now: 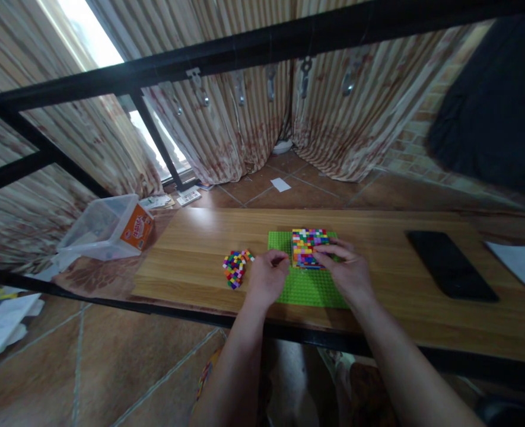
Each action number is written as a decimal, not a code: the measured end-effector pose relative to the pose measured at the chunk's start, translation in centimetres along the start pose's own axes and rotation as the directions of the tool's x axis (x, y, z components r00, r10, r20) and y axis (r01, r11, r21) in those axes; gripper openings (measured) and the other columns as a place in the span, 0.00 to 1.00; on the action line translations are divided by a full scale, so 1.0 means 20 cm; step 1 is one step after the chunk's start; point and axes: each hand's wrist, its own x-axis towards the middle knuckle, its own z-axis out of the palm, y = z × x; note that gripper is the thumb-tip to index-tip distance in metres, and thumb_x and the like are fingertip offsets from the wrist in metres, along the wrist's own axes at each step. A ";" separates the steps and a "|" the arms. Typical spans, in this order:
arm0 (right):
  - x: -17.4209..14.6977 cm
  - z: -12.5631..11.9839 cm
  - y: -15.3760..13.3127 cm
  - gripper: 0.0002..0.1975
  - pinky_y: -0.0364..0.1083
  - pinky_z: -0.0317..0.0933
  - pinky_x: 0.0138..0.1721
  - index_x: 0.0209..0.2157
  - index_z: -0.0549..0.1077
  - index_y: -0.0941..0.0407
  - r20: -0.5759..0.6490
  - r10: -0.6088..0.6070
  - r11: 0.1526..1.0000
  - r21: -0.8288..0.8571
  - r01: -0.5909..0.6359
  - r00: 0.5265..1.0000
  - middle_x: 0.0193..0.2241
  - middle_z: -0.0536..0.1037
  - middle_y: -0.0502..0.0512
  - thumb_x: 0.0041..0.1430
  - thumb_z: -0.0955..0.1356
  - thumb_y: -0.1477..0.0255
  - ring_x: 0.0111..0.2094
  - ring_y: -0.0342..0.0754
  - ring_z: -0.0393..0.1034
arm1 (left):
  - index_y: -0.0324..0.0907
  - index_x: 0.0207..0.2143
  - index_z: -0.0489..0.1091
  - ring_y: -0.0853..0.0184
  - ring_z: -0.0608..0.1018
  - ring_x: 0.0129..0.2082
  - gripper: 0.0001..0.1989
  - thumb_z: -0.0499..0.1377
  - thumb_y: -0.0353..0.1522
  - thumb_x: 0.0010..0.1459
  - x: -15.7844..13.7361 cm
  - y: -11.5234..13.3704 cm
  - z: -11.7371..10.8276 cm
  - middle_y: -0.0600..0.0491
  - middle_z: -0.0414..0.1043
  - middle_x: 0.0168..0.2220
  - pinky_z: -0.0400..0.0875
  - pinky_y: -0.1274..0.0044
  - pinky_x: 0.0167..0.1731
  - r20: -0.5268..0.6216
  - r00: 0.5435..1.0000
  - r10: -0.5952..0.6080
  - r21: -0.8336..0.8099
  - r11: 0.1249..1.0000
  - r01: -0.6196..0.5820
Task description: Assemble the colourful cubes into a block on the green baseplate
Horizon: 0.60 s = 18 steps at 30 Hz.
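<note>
A block built from many small coloured toy bricks (307,243) stands on a green studded baseplate (309,290), towards its far edge. My right hand (349,273) reaches over the block from the right, thumb and forefinger close together on its top. Whether a single brick is between those fingertips I cannot make out. Just left of the block, above the baseplate's left side, my left hand (269,276) is closed in a pinch. Anything in that pinch is too small to name. A pile of loose coloured bricks (234,268) lies on the wood to the left of my left hand.
The wooden table (186,255) carries a black phone or tablet (451,264) and white paper (520,267) on the right. A clear plastic box (102,228) with an orange label stands at the left. A dark metal bar (262,44) crosses beyond the table, before curtains.
</note>
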 end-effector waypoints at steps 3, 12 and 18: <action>0.00 0.02 -0.01 0.13 0.59 0.61 0.54 0.29 0.82 0.52 0.011 0.097 0.986 0.134 -0.098 0.995 0.43 0.78 0.56 0.39 0.78 0.62 0.49 0.56 0.71 | 0.41 0.27 0.75 0.70 0.73 0.24 0.04 0.59 0.29 0.51 0.00 -0.02 0.00 0.55 0.72 0.22 0.64 0.79 0.26 0.007 1.000 0.007 -0.025 1.000 -0.007; 0.01 0.04 -0.03 0.17 0.52 0.71 0.36 0.31 0.80 0.55 0.064 0.168 0.953 0.243 -0.179 0.984 0.33 0.81 0.54 0.37 0.78 0.62 0.31 0.49 0.74 | 0.40 0.29 0.76 0.70 0.72 0.23 0.06 0.59 0.27 0.50 -0.02 0.04 0.02 0.56 0.73 0.23 0.63 0.80 0.25 -0.006 1.000 0.012 -0.025 1.000 -0.012; 0.02 0.06 -0.04 0.16 0.50 0.69 0.36 0.30 0.80 0.55 0.036 0.181 0.953 0.241 -0.184 0.983 0.30 0.80 0.53 0.36 0.77 0.63 0.30 0.47 0.72 | 0.41 0.30 0.78 0.70 0.74 0.27 0.07 0.59 0.26 0.52 -0.04 0.07 0.04 0.54 0.76 0.26 0.66 0.79 0.30 -0.004 0.999 0.041 -0.104 0.994 -0.041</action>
